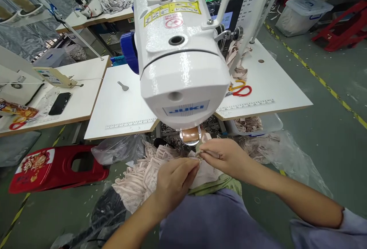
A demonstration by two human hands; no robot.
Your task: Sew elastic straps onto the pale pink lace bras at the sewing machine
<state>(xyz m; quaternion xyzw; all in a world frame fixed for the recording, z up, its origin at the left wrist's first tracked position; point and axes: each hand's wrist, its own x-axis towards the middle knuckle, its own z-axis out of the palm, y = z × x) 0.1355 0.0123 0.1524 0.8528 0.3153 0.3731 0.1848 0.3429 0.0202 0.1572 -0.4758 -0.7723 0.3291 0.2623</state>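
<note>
My left hand and my right hand meet over my lap, just below the head of a white sewing machine. Both are closed, pinching the edge of a pale pink fabric piece between thumb and fingers. Part of that piece hangs over a green cloth on my lap. Beside my left hand lies a heap of pale pink lace pieces. The machine's rounded metal-edged part sits just above my fingertips. My hands hide the fine detail of the pinched edge.
On the right tabletop lie scissors and beige straps. A small grey tool rests on the left tabletop. A phone lies farther left, above a red stool. A bin of fabric pieces stands under the right side.
</note>
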